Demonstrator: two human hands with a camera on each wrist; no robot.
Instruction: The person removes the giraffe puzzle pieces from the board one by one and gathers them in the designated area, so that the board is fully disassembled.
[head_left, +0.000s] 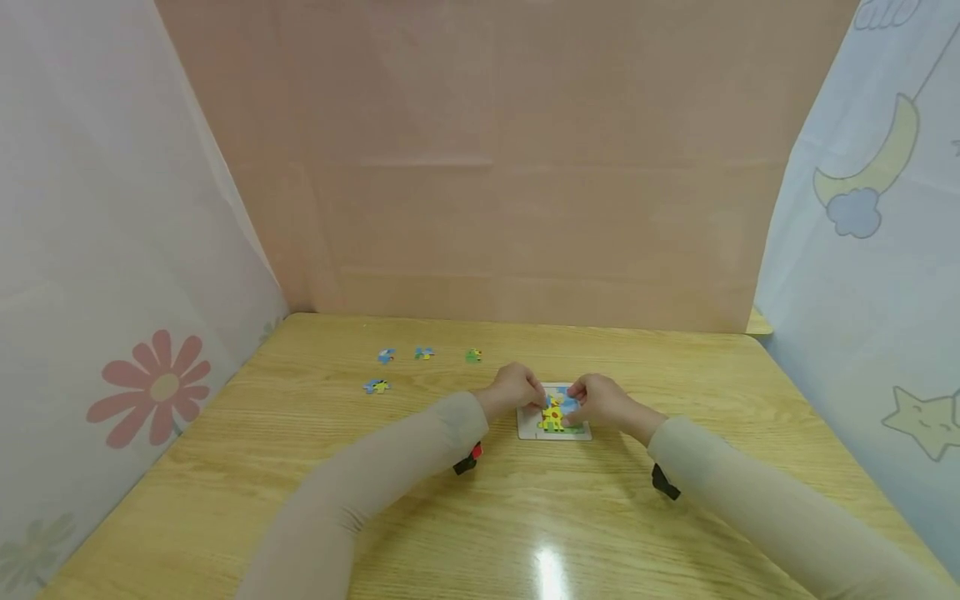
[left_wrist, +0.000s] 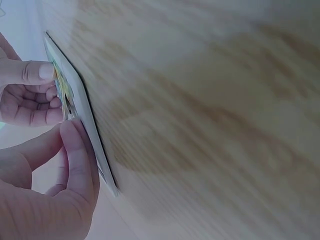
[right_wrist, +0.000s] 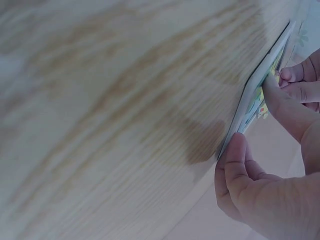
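Note:
A small jigsaw puzzle board with a pale border lies on the table, and part of a yellow giraffe picture shows on it. My left hand is at the board's left side, pinching a puzzle piece by the giraffe; the fingers mostly hide that piece. My right hand grips the right side of the board. Its thumb rests on the picture, while the other fingers touch the board's edge. Both hands also show in the left wrist view.
Loose puzzle pieces lie on the wooden table at the back left: a blue one, a blue-green one, a green one and a blue-yellow one. A brown cloth hangs behind; patterned curtains flank both sides.

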